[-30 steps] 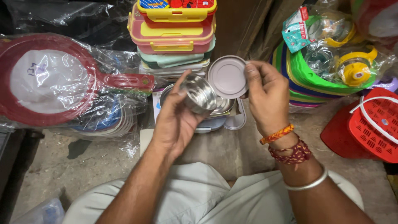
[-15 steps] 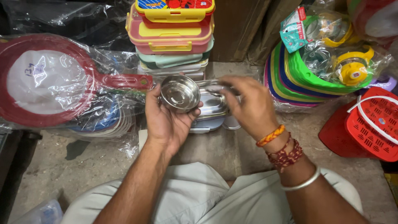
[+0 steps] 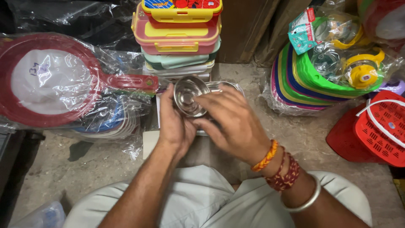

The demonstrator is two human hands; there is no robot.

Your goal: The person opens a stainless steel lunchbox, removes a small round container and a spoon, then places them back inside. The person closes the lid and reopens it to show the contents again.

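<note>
Below the lunchbox stack [image 3: 179, 36], the left hand [image 3: 175, 122] grips a steel cup [image 3: 190, 96], tilted with its mouth toward the camera. Across its front, the right hand [image 3: 230, 122] hides the cup's right side; whether those fingers grasp anything cannot be told. Plastic-wrapped pans [image 3: 50, 80] lie left, partly cut off.

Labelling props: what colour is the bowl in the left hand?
Shiny silver steel bowl, head view.

My left hand [image 3: 175, 126] cups a small steel bowl [image 3: 190, 96] — my right hand [image 3: 230, 122] touches its near rim, with stacked plastic lunch boxes [image 3: 179, 36] just beyond.
</note>
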